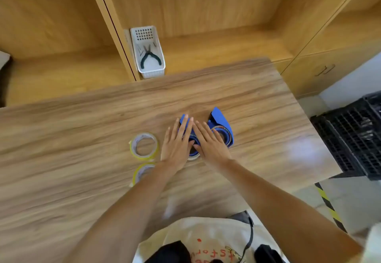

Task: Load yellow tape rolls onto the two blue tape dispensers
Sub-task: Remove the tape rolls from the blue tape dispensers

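Observation:
Two blue tape dispensers lie on the wooden table (82, 139). The nearer dispenser (193, 139) is mostly hidden under both my hands. My left hand (176, 145) lies flat over its left side, fingers stretched out and apart. My right hand (210, 141) lies flat over its right side, fingers reaching toward the second dispenser (221, 126), which shows a tape ring inside it. One yellow tape roll (144, 146) lies flat to the left of my left hand. A second yellow roll (141, 173) lies nearer to me, partly hidden under my left forearm.
A white plastic basket (149, 52) with black pliers stands on the shelf behind the table. A black crate (350, 134) sits on the floor off the table's right edge. Wooden shelving rises at the back.

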Demonstrator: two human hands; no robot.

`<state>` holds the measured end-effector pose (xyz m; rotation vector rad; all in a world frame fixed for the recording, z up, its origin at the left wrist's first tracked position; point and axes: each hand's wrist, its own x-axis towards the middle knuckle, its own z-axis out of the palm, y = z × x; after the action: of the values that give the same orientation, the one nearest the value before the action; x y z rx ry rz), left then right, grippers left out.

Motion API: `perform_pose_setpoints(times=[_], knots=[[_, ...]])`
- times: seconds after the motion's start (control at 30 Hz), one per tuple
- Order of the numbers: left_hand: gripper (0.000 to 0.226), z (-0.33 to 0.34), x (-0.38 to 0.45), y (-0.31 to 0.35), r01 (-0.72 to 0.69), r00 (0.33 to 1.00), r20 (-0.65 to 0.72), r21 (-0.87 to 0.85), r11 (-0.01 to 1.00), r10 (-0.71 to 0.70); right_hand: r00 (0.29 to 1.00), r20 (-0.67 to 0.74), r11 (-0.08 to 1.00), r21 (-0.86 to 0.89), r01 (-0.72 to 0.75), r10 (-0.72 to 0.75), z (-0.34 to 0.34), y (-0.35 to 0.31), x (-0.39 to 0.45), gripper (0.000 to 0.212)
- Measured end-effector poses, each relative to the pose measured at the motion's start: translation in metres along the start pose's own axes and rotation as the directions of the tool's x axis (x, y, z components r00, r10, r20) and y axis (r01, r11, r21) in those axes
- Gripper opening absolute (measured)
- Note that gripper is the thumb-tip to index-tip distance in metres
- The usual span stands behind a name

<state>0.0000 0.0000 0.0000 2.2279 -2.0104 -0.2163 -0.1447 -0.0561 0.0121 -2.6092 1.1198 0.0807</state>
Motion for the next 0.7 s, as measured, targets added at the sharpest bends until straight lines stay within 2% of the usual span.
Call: perform_pose_setpoints(times=[0.17,0.43,0.6,0.7], knots=[[0.074,0.006,-0.006,-0.005,0.079,0.996,0.046,-0.126,0.989,-0.074,0.997,-0.021,0.997,0.014,-0.078,0.078,0.008,0.003,-0.002,0.067],[0.109,0.023,-0.019,0.002,0.117,0.985,0.150,-0.214,0.970,-0.085,0.994,-0.076,0.997,-0.026,-0.077,0.075,0.011,0.010,-0.006,0.058],[0.110,0.023,-0.015,0.003,0.147,0.982,0.155,-0.247,0.958,-0.110,0.997,-0.042,0.996,-0.049,-0.072,0.070,0.008,0.012,-0.004,0.057],[0.110,0.023,-0.015,-0.004,0.115,0.985,0.155,-0.238,0.964,-0.079,0.998,-0.027,0.997,-0.055,-0.054,0.052,0.004,0.010,-0.001,0.067]])
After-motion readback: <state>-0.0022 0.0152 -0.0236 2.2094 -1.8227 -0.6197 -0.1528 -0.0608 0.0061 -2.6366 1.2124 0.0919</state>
